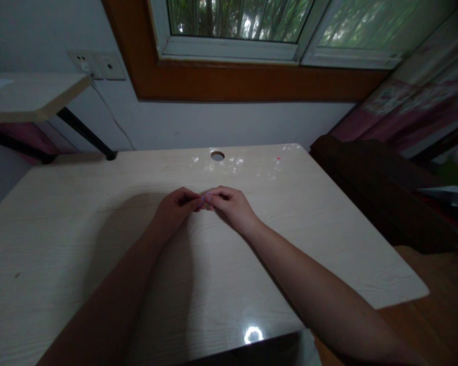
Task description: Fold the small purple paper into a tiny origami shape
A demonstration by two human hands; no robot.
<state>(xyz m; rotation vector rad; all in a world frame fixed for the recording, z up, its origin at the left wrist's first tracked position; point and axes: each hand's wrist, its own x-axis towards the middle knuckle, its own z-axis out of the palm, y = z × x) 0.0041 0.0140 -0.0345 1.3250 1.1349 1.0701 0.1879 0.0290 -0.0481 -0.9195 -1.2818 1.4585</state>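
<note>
My left hand (pixel 176 207) and my right hand (pixel 230 204) meet over the middle of a pale wood-grain table (pixel 229 264). Thumb and fingers of both are pinched together, tip to tip. Between the fingertips shows a tiny bluish-purple thing (pixel 203 200); most of it is covered by the fingers, and its kind is too small to make out. Both hands are close to the tabletop, and I cannot tell whether they rest on it.
A round cable hole (pixel 217 156) sits near the table's back edge, with a small pink speck (pixel 278 158) to its right. A raised shelf (pixel 34 96) on black legs stands at the back left. Beyond are wall sockets (pixel 95 64) and a window (pixel 236 20). Dark furniture (pixel 381 188) lies right.
</note>
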